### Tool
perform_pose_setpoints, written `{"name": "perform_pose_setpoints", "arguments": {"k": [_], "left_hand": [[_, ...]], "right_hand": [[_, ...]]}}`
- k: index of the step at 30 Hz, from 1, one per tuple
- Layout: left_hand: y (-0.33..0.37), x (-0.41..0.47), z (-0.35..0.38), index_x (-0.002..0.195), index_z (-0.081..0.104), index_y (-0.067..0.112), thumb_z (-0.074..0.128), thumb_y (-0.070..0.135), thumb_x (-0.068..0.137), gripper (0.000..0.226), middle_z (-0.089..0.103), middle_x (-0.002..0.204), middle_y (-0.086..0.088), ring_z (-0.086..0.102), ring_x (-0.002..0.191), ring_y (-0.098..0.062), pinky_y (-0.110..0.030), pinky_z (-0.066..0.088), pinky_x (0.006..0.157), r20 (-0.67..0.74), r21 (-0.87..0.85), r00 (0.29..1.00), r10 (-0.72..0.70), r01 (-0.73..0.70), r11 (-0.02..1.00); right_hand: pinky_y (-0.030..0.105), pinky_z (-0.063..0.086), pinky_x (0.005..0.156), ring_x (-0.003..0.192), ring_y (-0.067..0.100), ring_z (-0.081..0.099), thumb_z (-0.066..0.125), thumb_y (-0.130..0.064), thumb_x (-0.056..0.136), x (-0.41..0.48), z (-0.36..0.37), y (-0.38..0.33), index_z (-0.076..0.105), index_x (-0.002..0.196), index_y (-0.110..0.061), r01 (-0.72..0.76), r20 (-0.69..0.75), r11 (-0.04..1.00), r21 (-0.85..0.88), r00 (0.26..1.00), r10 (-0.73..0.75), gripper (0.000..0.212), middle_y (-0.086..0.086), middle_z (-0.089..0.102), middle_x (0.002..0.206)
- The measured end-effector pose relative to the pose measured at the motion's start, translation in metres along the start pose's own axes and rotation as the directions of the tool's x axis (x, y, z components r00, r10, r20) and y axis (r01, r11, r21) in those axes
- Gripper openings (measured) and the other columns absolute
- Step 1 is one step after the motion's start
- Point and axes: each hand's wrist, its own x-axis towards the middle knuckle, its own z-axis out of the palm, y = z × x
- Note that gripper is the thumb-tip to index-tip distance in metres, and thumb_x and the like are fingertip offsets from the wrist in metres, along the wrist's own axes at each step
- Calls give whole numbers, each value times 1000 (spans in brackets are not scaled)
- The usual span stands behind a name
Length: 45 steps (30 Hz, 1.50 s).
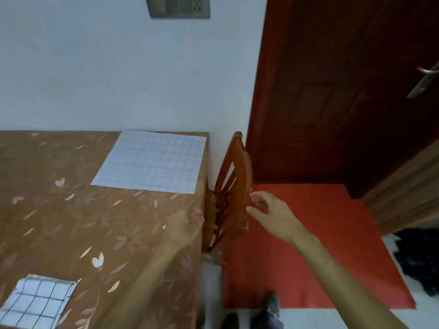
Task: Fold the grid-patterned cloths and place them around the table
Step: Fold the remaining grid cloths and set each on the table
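A large white grid-patterned cloth [152, 161] lies flat at the far right corner of the table [71, 210], which wears a brown leaf-print cover. A smaller folded grid cloth [35, 302] with darker lines rests at the near left edge of the view. My left hand [187, 224] hovers over the table's right edge, fingers loosely curled, holding nothing. My right hand [270, 212] is off the table beside the chair's back, with its fingers apart and empty.
A wooden chair [234, 186] stands against the table's right side, near the wall. A red mat [308, 245] covers the floor beyond it, before a dark red door [344, 91]. My shoes [268, 309] show below. A dark bundle [420, 257] lies at the far right.
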Motion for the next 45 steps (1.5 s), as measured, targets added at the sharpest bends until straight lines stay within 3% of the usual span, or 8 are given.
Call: {"name": "perform_pose_setpoints", "arguments": {"k": [3, 7, 12, 25, 30, 34, 40, 45], "left_hand": [[-12, 23, -1, 103, 69, 13, 62, 28, 84, 25, 74, 99, -5, 68, 90, -20, -39, 56, 87, -68, -25, 991, -114, 113, 993], [-8, 50, -5, 110, 65, 4, 60, 12, 96, 17, 66, 105, -5, 59, 90, -16, -18, 47, 73, -142, -16, 952, -272, 272, 962], [6, 75, 1, 96, 62, 20, 59, 9, 92, 12, 61, 105, -2, 55, 93, -15, -29, 46, 78, -215, 27, 914, -344, 358, 933], [8, 151, 41, 88, 66, 21, 49, 38, 98, 27, 64, 84, 7, 61, 75, -9, -28, 54, 72, -162, -30, 842, -514, 516, 856], [-15, 193, 55, 127, 61, 27, 50, 36, 102, 29, 50, 143, 4, 51, 127, -19, -33, 46, 102, -194, 63, 887, -420, 438, 897], [-52, 220, 62, 143, 49, 25, 53, 26, 102, 41, 38, 156, -1, 34, 143, -22, -35, 34, 115, -187, 107, 926, -328, 351, 930], [-105, 240, 64, 120, 68, 22, 69, 11, 84, 38, 60, 128, 2, 57, 112, -19, -34, 54, 89, -213, 211, 958, -194, 239, 948], [-109, 253, 55, 97, 71, 20, 59, 24, 96, 12, 64, 98, 5, 62, 92, -18, -32, 52, 76, -251, -26, 926, -281, 284, 958]], "right_hand": [[26, 47, 102, 114, 7, 59, 65, -31, 93, 48, -3, -5, 57, 133, -18, 100, 74, 995, -1, 992, -100, 42, -5, 62, 127], [24, 45, 100, 116, 6, 57, 62, -29, 95, 101, -9, -7, 55, 136, -19, 191, 185, 981, 30, 964, -193, 42, -7, 59, 129], [22, 45, 98, 112, 2, 57, 62, -29, 95, 160, -20, -2, 55, 134, -24, 238, 309, 969, 68, 918, -247, 39, -11, 60, 124], [26, 47, 102, 114, 4, 56, 63, -23, 95, 244, 22, 0, 54, 135, -24, 272, 584, 961, 50, 773, -250, 40, -9, 60, 123], [23, 47, 96, 113, 6, 56, 62, -23, 96, 263, 43, 4, 53, 135, -23, 233, 602, 972, -24, 780, -172, 39, -9, 59, 124], [24, 48, 98, 115, 6, 56, 60, -23, 97, 276, 59, 2, 52, 136, -25, 172, 611, 983, -65, 786, -96, 39, -10, 57, 124], [24, 50, 95, 109, 4, 57, 60, -22, 96, 293, 88, -8, 55, 132, -24, 124, 599, 987, -101, 800, -39, 36, -12, 58, 119], [16, 45, 84, 106, 6, 60, 58, -36, 97, 303, 111, -18, 58, 128, -18, -48, 572, 998, -50, 817, 68, 36, -9, 63, 116]]}}
